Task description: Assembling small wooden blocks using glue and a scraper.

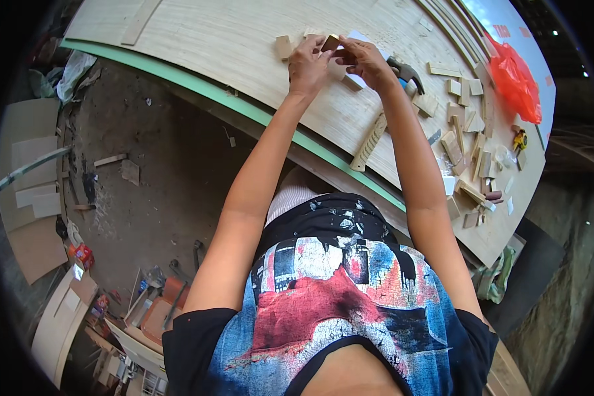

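Observation:
Over the wooden board on the bench, both hands meet around a small wooden block. My left hand is closed on the block's left side, fingers and thumb pinching it. From the right, the fingers of my right hand curl against the same block and partly cover it. Another pale block lies just left of my left hand. Beneath the right hand, a light piece rests on the board. A hammer with a ribbed beige handle lies by my right forearm, which hides its middle.
Several loose wood offcuts are scattered at the right of the board. Beyond them sits a red plastic bag, with a yellow tape measure nearby. Long strips lie at the back. The near edge is green.

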`<state>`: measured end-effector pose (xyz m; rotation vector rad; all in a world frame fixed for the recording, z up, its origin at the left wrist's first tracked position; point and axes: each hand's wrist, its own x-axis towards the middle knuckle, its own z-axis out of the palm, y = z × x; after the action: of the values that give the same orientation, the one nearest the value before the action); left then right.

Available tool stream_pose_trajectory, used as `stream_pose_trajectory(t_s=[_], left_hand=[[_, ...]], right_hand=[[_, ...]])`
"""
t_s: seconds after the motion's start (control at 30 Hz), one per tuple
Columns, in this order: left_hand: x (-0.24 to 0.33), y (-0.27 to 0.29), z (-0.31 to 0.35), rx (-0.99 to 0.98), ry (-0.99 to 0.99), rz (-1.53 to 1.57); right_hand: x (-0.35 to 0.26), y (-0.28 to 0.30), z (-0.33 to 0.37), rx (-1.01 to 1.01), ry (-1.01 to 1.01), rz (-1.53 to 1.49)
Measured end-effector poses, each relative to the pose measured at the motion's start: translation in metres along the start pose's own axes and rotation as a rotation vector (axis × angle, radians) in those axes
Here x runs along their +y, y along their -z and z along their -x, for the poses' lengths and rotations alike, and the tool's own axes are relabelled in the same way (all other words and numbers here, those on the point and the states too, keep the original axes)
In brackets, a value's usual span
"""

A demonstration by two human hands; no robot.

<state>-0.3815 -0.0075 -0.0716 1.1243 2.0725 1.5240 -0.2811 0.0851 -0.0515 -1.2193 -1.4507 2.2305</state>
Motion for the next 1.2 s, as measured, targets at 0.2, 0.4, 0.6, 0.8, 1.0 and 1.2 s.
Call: stream_pose_trajectory(t_s=[0.2, 0.4, 0.6, 0.8, 1.0, 1.2], left_hand=[[0.020, -0.015, 0.008, -0.155, 0.138, 0.194], [0.038, -0.044, 0.028, -0.345, 0.308, 0.559], [0.080, -0.083, 0.075, -0.661, 0.354, 0.537], [0.113, -0.137, 0.148, -1.027, 0.366, 0.527], [0.137, -0.194, 0.222, -1.191, 0.353, 0.363], [0.174, -0.243, 0.276, -1.123, 0.457, 0.339]], right_hand=[[0.004, 0.021, 0.031, 0.044, -0.016, -0.131], [0.020, 0.051, 0.083, 0.112, 0.122, 0.048], [0.051, 0.085, 0.160, 0.355, 0.156, 0.007], [0.094, 0.119, 0.269, 0.654, 0.137, 0.126], [0.177, 0.190, 0.346, 1.098, 0.153, 0.168], [0.202, 0.259, 0.388, 1.348, -0.018, 0.522]])
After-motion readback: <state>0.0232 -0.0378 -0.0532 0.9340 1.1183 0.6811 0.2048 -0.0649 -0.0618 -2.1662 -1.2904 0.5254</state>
